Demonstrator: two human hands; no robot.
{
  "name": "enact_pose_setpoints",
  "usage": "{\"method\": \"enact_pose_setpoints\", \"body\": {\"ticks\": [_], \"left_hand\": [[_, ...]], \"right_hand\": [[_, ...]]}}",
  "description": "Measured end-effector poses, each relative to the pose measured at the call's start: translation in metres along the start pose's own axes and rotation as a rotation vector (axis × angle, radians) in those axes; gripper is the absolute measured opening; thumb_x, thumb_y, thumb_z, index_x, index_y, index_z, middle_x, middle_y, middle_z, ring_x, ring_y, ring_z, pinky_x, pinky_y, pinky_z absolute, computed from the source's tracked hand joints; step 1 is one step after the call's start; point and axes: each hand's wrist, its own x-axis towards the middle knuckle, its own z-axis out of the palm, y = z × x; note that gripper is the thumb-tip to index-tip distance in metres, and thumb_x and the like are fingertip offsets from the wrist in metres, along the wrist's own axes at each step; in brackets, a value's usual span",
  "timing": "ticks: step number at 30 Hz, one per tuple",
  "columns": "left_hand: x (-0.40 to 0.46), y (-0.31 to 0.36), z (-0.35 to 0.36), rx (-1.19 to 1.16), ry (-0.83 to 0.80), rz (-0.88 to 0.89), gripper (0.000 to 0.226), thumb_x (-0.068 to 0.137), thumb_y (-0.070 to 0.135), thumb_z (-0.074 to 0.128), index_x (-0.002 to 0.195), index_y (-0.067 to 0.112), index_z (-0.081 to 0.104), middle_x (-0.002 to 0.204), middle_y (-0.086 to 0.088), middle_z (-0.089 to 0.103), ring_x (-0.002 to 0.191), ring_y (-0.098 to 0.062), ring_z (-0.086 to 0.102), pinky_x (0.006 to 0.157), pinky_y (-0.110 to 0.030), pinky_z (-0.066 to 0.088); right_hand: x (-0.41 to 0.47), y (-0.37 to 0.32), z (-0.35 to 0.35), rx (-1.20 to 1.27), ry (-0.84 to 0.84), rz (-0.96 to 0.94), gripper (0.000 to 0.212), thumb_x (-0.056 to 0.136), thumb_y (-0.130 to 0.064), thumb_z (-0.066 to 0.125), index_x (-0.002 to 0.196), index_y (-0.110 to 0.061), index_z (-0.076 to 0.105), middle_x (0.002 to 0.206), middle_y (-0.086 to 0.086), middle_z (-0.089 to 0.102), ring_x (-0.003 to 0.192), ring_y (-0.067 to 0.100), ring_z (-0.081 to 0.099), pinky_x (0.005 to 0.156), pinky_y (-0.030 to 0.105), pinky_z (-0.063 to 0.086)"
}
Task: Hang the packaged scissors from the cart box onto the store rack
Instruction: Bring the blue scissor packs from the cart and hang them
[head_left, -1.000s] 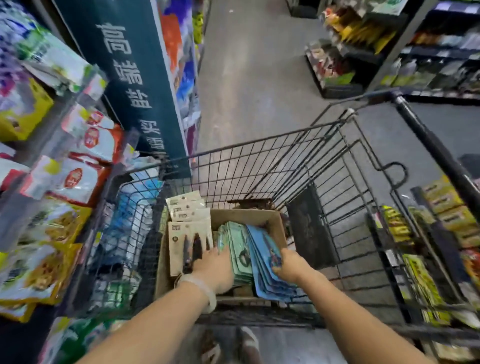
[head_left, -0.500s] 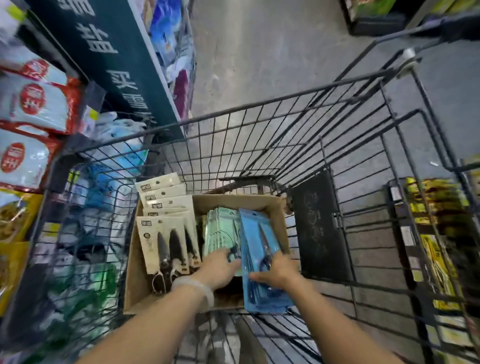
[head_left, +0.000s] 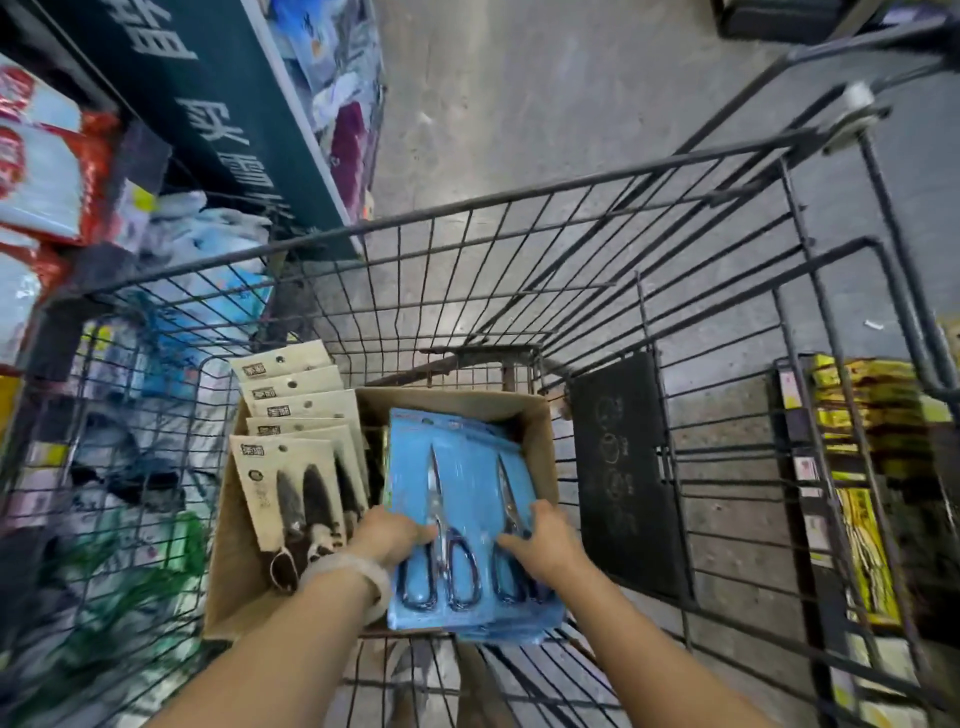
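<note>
Both hands (head_left: 395, 535) gripping blue scissor packs (head_left: 462, 499)

I look down into a wire cart (head_left: 519, 270) with a cardboard box (head_left: 540, 441) sitting in its near left part. Inside the box, a row of carded knives (head_left: 291, 467) stands along the left side, one behind another. To their right lies a stack of packaged scissors (head_left: 462, 499), leaning toward me over the box's near edge. My left hand (head_left: 389, 535) rests on the stack's left edge, my right hand (head_left: 545, 540) on its right side. A flat panel (head_left: 623, 467) hangs on the cart's right wall. A store rack (head_left: 47, 171) stands left of the cart, shelves (head_left: 862, 467) to its right, and the floor (head_left: 545, 93) lies beyond.
</note>
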Motion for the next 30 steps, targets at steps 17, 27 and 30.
{"method": "enact_pose_setpoints", "body": {"ticks": [17, 27, 30], "left_hand": [[-0.015, -0.035, -0.039, -0.088, -0.034, 0.071, 0.04, 0.078, -0.001, 0.069, 0.117, 0.005, 0.061, 0.115, -0.014, 0.065, 0.109, -0.029, 0.061, 0.1, -0.041, 0.048], [-0.072, -0.033, -0.067, -0.609, 0.017, 0.234, 0.025, 0.083, 0.021, 0.069, 0.106, 0.012, 0.067, 0.102, -0.011, 0.072, 0.095, -0.03, 0.069, 0.091, -0.048, 0.053], [-0.096, -0.042, -0.086, -0.734, 0.111, 0.322, 0.018, 0.094, 0.019, 0.057, 0.107, 0.01, 0.066, 0.1, -0.009, 0.071, 0.092, -0.027, 0.067, 0.089, -0.041, 0.053]], "right_hand": [[0.0, -0.017, 0.017, 0.361, 0.078, 0.239, 0.079, 0.056, -0.025, 0.09, 0.117, -0.002, 0.044, 0.122, 0.017, 0.058, 0.11, 0.033, 0.059, 0.09, 0.039, 0.051], [-0.053, -0.06, -0.04, 0.657, -0.038, -0.189, 0.014, 0.089, 0.001, 0.056, 0.103, -0.004, 0.058, 0.086, 0.007, 0.065, 0.068, 0.013, 0.062, 0.048, 0.01, 0.048], [-0.07, -0.101, -0.044, 0.585, -0.033, -0.371, 0.012, 0.089, -0.003, 0.058, 0.091, -0.013, 0.065, 0.09, 0.008, 0.067, 0.075, 0.017, 0.062, 0.063, 0.019, 0.054]]}}
